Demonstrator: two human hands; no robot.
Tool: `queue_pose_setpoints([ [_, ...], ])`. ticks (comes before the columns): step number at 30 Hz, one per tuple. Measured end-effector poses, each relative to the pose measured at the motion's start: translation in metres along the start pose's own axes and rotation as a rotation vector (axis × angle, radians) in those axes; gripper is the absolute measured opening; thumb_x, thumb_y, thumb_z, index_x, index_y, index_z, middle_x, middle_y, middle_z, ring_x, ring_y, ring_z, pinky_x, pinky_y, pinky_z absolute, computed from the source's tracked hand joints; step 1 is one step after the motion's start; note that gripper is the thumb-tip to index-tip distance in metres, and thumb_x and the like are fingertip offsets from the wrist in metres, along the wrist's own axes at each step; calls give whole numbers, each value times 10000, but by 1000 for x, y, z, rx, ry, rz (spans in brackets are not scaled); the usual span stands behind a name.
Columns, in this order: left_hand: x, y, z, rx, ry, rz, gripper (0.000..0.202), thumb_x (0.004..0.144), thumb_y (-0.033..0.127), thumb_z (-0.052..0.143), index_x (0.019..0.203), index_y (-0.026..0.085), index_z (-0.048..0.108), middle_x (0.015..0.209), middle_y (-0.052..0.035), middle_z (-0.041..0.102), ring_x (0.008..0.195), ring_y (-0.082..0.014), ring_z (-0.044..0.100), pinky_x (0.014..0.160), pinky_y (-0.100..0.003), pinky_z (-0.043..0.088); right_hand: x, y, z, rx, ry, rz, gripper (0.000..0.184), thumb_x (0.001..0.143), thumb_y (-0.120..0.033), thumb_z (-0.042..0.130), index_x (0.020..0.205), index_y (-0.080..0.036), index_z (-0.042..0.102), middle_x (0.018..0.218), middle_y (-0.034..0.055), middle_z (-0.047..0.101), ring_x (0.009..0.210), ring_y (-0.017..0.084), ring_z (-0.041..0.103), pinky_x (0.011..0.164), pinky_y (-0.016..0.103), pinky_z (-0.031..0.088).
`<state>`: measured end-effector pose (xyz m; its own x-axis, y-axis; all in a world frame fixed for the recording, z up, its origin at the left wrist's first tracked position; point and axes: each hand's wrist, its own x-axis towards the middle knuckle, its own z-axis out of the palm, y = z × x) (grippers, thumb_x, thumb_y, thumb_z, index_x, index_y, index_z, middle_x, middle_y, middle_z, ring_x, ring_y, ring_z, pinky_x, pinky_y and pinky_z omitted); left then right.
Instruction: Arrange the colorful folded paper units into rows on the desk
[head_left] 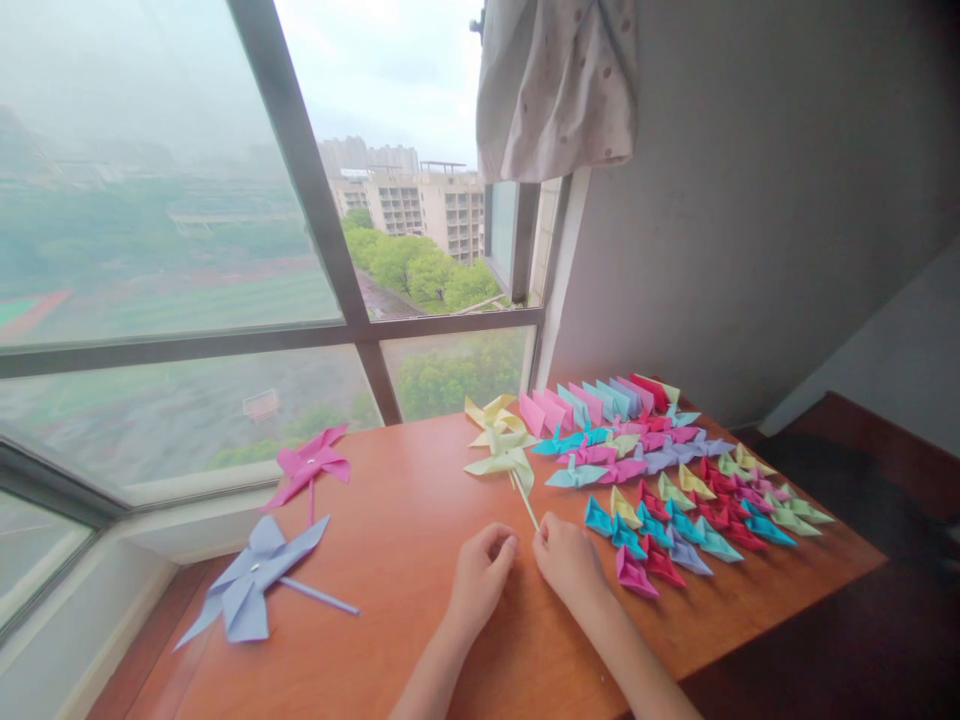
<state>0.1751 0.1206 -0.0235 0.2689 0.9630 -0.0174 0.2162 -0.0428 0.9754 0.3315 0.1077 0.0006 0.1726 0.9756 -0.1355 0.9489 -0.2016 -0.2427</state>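
Note:
My right hand [568, 562] is closed in a pinch on the lower end of the thin stick of a pale green paper pinwheel [504, 458], whose head lies on the wooden table [405, 520]. My left hand [482, 578] rests beside it with fingers curled together, fingertips close to the stick's end; whether it touches the stick is unclear. A yellow pinwheel [491, 412] lies just behind the green one.
Several folded paper pieces [675, 490] in pink, blue, green, red and purple cover the table's right half. A pink pinwheel [309, 466] and a lavender pinwheel [251, 578] lie at the left by the window [180, 340]. A grey wall stands behind.

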Motion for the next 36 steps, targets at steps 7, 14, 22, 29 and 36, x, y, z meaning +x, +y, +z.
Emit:
queue_pose_setpoints([
  [7, -4, 8, -3, -8, -8, -23, 226, 834, 327, 540, 863, 158, 686, 718, -34, 695, 613, -167, 608, 548, -240, 453, -3, 2, 2, 27, 10, 6, 79, 919, -207, 521, 867, -199, 579, 780, 47, 706, 758, 194, 694, 571, 241, 320],
  [14, -40, 27, -63, 196, 101, -14, 207, 814, 323, 579, 848, 198, 740, 787, -54, 748, 722, -214, 664, 641, -270, 486, -9, -7, 3, 136, 40, -85, 130, 940, -213, 475, 882, -211, 591, 723, 9, 693, 659, 145, 657, 569, 229, 325],
  [22, -98, 10, -133, 368, 391, -68, 309, 824, 460, 555, 835, 199, 721, 738, -45, 747, 676, -234, 681, 613, -289, 527, -31, -95, 19, 189, -117, -529, 131, 910, -259, 517, 951, -223, 636, 885, 28, 728, 829, 175, 681, 699, 237, 424],
  [29, -130, 5, -156, 415, 428, -102, 356, 817, 520, 568, 876, 215, 743, 812, -40, 768, 664, -237, 683, 636, -293, 564, -37, -184, 30, 111, -172, -759, 233, 899, -376, 542, 998, -176, 611, 959, 102, 717, 880, 245, 701, 714, 314, 516],
  [36, -144, -3, -174, 347, 541, -230, 447, 755, 617, 605, 880, 206, 730, 649, -9, 716, 588, -230, 676, 536, -273, 548, -33, -221, 36, 46, -165, -784, 196, 881, -271, 539, 1013, -140, 604, 929, 121, 719, 858, 279, 719, 692, 383, 559],
])
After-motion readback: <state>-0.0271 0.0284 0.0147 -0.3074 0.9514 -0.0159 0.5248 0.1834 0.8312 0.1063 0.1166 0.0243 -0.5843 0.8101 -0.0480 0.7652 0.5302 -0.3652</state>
